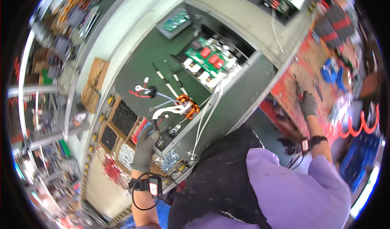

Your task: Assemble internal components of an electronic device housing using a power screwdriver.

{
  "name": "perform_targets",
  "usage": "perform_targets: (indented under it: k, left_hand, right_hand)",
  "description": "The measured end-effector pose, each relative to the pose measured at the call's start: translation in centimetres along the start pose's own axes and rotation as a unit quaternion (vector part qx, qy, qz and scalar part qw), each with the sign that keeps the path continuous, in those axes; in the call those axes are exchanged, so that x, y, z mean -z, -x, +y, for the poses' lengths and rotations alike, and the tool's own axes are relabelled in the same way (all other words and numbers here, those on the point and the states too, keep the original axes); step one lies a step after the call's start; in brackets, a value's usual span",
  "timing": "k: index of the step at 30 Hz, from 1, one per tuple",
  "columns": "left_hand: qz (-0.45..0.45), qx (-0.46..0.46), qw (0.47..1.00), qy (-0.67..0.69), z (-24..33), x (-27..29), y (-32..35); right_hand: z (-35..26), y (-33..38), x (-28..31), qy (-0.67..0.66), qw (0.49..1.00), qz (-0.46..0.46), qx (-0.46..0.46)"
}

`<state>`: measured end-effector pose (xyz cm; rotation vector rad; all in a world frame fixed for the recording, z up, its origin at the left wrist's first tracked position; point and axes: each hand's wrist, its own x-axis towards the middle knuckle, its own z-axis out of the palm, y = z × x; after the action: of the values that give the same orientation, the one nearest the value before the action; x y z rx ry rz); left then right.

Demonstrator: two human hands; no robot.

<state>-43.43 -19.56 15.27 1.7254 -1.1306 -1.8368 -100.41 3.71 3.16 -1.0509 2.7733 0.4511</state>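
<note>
My left hand (145, 151), in a grey glove, is at the near left corner of a dark green metal case (140, 68). Its fingers close around the lower end of a white-sleeved cable (162, 110). This cable runs to a copper-wound coil (187, 107) inside the case. Off to the right, my right hand (308, 105), also gloved, is over a worn red bench (289, 91). Its fingers are closed on a slim hand tool (298, 86), blurred, whose exact kind I cannot make out. A green circuit board (205, 58) with red and white parts sits in the case.
Cardboard boxes of small black parts (125, 118) and trays of metal fasteners (170, 160) stand left of the case. White wires (205, 119) hang over its near wall. On the red bench are blue tape rolls (331, 71); a coiled red hose (353, 127) hangs near my right arm.
</note>
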Motion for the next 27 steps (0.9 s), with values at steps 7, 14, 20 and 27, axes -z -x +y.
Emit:
perform_targets:
  k: [7, 14, 20, 27]
  left_hand:
    - [0.064, -0.016, 0.996, -0.06, -0.7, 0.2, -0.1]
    - [0.134, -0.053, 0.986, -0.089, -1.4, -0.2, 0.4]
    - [0.063, -0.035, 0.996, 0.06, -4.2, -0.5, 2.4]
    - [0.223, -0.234, 0.94, -0.11, -9.6, -4.6, -0.7]
  right_hand:
    - [-25.2, -14.4, 16.7, -0.441, 0.772, 0.062, 0.453]
    - [-36.7, -14.6, 23.7, -0.176, 0.868, 0.049, 0.462]
    - [-28.6, -8.8, 24.6, -0.43, 0.734, 0.226, 0.474]
    - [-22.3, -4.8, 16.0, -0.472, 0.696, 0.325, 0.433]
